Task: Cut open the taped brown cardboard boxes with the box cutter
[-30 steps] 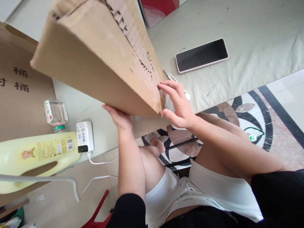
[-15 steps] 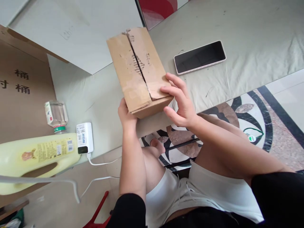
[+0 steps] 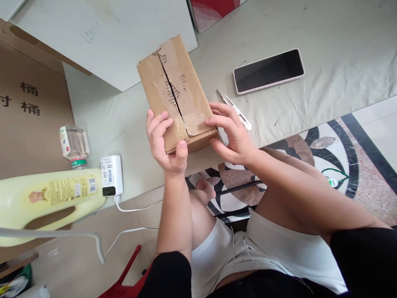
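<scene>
A brown cardboard box point(image 3: 194, 97) is held tilted between my two hands at the near side of the cloth-covered table. Its top flaps meet along a narrow dark slit, with torn paper marks beside it. My left hand point(image 3: 164, 142) grips the near left corner, fingers on top and thumb at the front face. On the near right corner, my right hand point(image 3: 232, 132) has its fingers over the top edge and its thumb at the front. A white utility knife point(image 3: 237, 111) lies on the cloth just beyond my right hand, partly hidden by it.
A phone point(image 3: 269, 71) lies to the right on the cloth point(image 3: 341, 54). At left are a clear bottle point(image 3: 76, 142), a white power bank point(image 3: 111, 176) with a cable, and a large yellow jug point(image 3: 46, 203). A big white box point(image 3: 102, 37) stands behind.
My left hand has come up from beneath the box, its fingers now on the top flap. The box has shifted slightly left, and the utility knife has come into view.
</scene>
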Action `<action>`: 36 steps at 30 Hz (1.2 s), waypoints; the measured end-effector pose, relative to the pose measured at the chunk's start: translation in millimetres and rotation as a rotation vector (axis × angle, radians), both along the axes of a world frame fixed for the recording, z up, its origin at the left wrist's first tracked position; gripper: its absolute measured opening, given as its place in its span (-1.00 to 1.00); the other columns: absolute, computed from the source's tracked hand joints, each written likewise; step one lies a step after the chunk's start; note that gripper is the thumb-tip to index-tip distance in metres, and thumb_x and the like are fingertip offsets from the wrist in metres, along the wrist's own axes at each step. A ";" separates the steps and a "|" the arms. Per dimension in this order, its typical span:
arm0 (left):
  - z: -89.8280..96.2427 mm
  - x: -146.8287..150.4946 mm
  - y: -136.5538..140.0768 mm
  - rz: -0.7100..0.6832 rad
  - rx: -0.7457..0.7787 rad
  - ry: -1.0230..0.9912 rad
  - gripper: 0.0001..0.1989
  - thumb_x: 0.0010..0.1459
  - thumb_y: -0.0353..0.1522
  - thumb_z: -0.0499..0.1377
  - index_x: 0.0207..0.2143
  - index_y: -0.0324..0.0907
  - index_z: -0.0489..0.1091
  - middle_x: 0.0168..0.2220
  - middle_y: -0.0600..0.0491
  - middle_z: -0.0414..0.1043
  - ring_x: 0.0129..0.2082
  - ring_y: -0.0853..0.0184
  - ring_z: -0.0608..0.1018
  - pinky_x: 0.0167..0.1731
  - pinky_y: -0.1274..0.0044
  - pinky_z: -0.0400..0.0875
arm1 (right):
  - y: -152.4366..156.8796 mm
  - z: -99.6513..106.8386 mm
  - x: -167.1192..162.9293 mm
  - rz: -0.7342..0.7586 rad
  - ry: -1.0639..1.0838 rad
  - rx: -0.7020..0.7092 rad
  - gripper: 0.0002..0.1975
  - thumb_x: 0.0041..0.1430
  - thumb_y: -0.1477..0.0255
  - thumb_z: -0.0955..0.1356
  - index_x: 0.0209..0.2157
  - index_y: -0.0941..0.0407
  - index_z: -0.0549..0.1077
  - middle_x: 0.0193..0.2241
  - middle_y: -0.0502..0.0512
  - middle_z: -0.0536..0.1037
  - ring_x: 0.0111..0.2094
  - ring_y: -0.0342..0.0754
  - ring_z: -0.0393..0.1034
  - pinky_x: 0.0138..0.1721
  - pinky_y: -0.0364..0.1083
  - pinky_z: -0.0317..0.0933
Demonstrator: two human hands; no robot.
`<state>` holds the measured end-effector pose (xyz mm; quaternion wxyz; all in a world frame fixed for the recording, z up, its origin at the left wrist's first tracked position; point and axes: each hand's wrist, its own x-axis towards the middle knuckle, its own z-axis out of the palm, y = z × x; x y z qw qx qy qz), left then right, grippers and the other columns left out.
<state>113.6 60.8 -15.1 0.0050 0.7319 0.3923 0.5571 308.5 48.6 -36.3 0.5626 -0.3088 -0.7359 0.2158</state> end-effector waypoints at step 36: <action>3.5 6.3 -4.6 0.042 -0.060 -0.078 -0.66 0.32 -0.09 -0.05 -0.13 -0.09 0.37 -0.09 -0.02 0.46 0.05 0.23 0.51 0.40 0.11 0.10 | 14.4 -12.6 36.8 -0.476 -0.272 -0.514 -0.78 0.21 0.43 0.33 -0.08 0.07 0.42 -0.53 -0.02 0.38 -0.57 -0.12 0.23 -0.42 -0.06 0.22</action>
